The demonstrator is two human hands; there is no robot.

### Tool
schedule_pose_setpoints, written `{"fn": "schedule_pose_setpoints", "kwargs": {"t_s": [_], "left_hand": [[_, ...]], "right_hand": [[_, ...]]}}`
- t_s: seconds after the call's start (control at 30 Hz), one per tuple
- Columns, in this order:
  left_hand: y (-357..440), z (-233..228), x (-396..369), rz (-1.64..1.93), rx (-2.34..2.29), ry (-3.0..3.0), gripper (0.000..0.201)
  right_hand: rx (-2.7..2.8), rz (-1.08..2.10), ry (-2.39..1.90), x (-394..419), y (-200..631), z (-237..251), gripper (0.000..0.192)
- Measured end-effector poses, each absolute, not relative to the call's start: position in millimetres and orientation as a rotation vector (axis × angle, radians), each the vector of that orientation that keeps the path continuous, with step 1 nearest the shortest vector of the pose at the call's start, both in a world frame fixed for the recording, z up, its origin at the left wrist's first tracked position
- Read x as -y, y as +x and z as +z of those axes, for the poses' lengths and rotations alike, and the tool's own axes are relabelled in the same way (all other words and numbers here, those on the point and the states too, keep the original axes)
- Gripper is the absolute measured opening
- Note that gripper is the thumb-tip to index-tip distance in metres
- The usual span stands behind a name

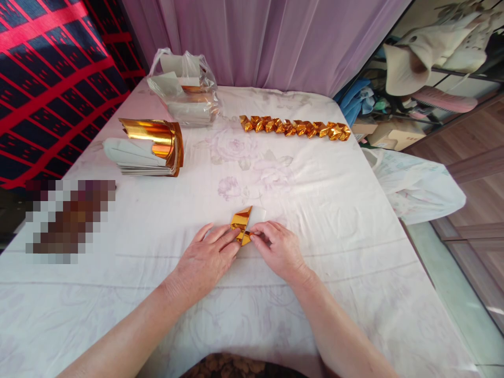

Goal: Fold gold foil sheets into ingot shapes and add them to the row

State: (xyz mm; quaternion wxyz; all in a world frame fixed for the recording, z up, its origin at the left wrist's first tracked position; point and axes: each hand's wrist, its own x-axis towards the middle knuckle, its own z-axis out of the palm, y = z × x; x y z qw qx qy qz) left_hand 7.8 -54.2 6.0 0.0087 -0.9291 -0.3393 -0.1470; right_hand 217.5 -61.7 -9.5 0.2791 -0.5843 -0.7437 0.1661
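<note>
A partly folded sheet of gold foil paper point(241, 218) lies on the white floral cloth, its pale back showing at the right. My left hand point(207, 258) rests flat with fingers spread, the fingertips pressing on the paper's left side. With thumb and fingers pinched together, my right hand point(281, 251) grips the paper's lower right edge. Beyond both hands stretches a row of folded gold foil pieces point(295, 127), lined up close together. To the left stands a bent stack of gold foil sheets point(151, 139) with white backs.
A clear plastic bag point(189, 94) of more sheets sits at the back left. A purple curtain point(252, 42) hangs behind the cloth-covered surface point(334, 210). At the right are a white bag point(425, 184) and a cluttered shelf with a cap point(409, 63). A blurred patch covers something at left.
</note>
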Motion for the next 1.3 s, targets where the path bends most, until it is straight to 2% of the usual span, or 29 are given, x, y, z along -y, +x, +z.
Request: {"fn": "schedule_pose_setpoints", "kwargs": {"t_s": [0.43,0.63,0.83,1.3], "left_hand": [[8.3,5.2,54.5,-0.41,1.092,-2.901,0.019],[6.2,1.6,55.7,-0.396,1.072,-2.894,0.027],[5.7,-0.2,55.6,-0.404,1.06,-2.89,0.027],[6.6,0.3,55.6,-0.41,1.071,-2.893,0.026]], "right_hand": [[1.974,0.473,-1.641,61.6,213.6,-8.7,0.008],[1.959,0.474,-1.643,62.1,212.7,-9.6,0.008],[1.96,0.441,-1.625,62.1,212.6,-10.6,0.008],[2.004,0.44,-1.576,61.8,213.7,-8.4,0.016]]}}
